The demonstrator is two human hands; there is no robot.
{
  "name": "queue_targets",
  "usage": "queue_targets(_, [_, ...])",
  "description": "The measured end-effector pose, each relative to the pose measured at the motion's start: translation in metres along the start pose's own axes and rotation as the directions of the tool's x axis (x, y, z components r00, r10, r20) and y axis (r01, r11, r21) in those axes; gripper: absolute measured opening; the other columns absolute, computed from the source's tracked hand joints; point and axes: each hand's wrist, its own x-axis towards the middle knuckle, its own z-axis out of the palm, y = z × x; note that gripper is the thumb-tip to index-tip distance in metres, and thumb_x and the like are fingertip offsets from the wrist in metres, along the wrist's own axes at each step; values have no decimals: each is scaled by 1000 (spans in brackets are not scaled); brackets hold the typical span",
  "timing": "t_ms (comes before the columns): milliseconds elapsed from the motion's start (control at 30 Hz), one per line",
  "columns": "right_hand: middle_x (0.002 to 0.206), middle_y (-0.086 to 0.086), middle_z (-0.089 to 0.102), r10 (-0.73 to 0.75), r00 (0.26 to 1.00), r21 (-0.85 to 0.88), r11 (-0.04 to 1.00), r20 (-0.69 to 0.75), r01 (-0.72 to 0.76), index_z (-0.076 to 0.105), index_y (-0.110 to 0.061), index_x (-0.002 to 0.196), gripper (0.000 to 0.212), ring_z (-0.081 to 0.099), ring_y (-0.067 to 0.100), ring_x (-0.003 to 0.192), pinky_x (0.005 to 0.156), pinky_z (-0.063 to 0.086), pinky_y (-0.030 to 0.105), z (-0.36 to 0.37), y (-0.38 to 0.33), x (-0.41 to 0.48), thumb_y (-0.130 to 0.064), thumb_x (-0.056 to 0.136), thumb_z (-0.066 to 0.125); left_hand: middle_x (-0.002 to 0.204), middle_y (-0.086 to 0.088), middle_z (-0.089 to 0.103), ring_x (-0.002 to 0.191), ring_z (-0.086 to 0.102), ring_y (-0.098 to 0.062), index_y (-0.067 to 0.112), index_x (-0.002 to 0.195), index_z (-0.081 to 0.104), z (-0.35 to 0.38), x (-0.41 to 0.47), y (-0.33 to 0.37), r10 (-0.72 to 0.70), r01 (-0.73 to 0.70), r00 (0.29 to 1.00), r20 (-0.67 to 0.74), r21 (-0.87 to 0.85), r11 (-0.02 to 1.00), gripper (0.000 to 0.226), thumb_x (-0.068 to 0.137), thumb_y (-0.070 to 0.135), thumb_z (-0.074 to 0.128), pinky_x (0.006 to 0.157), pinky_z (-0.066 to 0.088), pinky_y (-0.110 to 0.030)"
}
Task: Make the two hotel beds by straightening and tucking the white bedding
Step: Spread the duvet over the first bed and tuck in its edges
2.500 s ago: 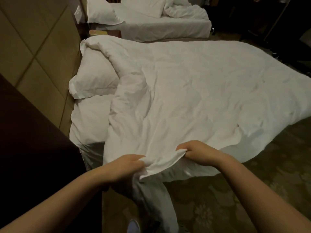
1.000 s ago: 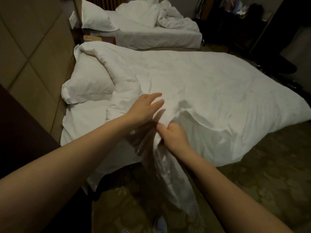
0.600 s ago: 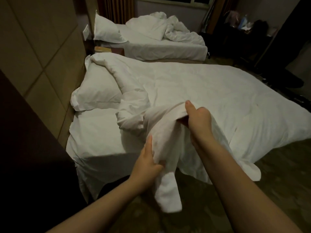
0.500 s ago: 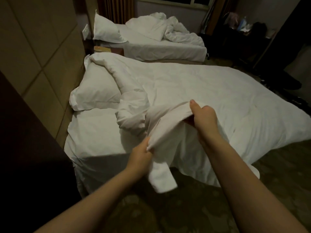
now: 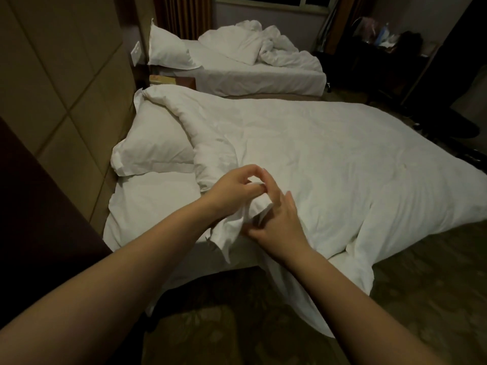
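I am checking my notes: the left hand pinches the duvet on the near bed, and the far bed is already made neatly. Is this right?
Not quite. The head view shows the far bed unmade, its bedding crumpled in a heap. The left hand does pinch the duvet on the near bed.

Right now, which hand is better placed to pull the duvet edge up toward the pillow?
Left, probably. The left hand pinches the bunched duvet edge and sits on the pillow side. The right hand lies with straighter fingers on the fabric, farther from the pillow.
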Motion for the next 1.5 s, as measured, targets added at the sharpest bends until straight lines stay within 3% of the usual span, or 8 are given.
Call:
queue_targets(167, [91, -4, 59, 246, 969, 430, 875, -5, -220, 51, -20, 105, 13, 59, 13, 87, 76, 47, 25, -7, 13, 20, -30, 96, 50, 98, 3, 62, 84, 60, -8, 22, 111, 54, -14, 0, 13, -142, 134, 984, -109, -77, 988, 21, 91, 28, 60, 66, 49, -15])
queue_targets(300, [82, -5, 59, 474, 872, 613, 654, 126, -444, 59, -15, 95, 16, 56, 12, 77, 59, 43, 15, -5, 19, 36, -26, 99, 48, 118, 6, 51, 106, 45, -4, 22, 120, 54, -22, -14, -7, 404, -236, 818, -410, 400, 885, 36, 91, 42, 48, 88, 40, -21])
queue_targets(467, [79, -1, 57, 452, 873, 624, 633, 182, -458, 57, -15, 88, 22, 58, 14, 74, 55, 43, 14, -22, 3, 49, -24, 101, 43, 157, -12, 17, 141, 14, -27, 25, 149, 12, 3, -10, -47, 518, -342, 853, 67, 822, 456, 86, 82, 77, 29, 114, 16, -47])
queue_targets(600, [125, 11, 57, 493, 834, 555, 633, 248, -539, 51, -7, 132, 58, 53, 27, 120, 98, 42, 31, -38, 3, 57, -51, 97, 40, 160, 2, 5, 144, 11, -18, 30, 149, -11, -3, 19, -31, 171, -299, 954, 247, 720, 626, 122, 63, 74, 64, 115, 14, -38])
queue_targets(733, [97, 10, 70, 502, 824, 664, 526, 262, -532, 65, -5, 105, 41, 67, 20, 88, 80, 55, 29, -51, 19, 53, -43, 95, 51, 138, 11, 46, 113, 44, 1, 32, 150, 13, 7, 37, -19, 124, -285, 946, 300, 580, 763, 92, 80, 40, 72, 89, 29, -1])
queue_targets(967, [130, 9, 53, 132, 949, -35, 988, -286, -148, 45, -14, 133, 83, 50, 25, 117, 100, 40, 38, -54, 49, 32, -67, 70, 59, 114, -10, 64, 109, 58, -24, 9, 115, 62, 17, 80, -6, -224, -40, 900, 373, 584, 811, 26, 91, 17, 60, 90, 41, -23])
queue_targets(1233, [100, 12, 66, -64, 996, -482, 876, -69, 22, 49, -7, 131, 73, 63, 31, 83, 76, 52, 39, -35, 76, 56, -33, 68, 78, 100, -8, 68, 97, 63, -24, 10, 101, 65, 23, 130, 25, -481, 186, 763, 432, 565, 803, 18, 93, 24, 58, 93, 49, -28])
queue_targets(1500, [115, 11, 63, 232, 918, -40, 972, 322, -232, 60, -10, 120, 35, 57, 26, 106, 87, 43, 28, -69, 88, 86, -33, 94, 56, 140, 5, 43, 121, 42, -12, 32, 139, 38, 7, 103, -15, 79, -126, 992, 102, 636, 762, 65, 83, 54, 62, 99, 38, -31])
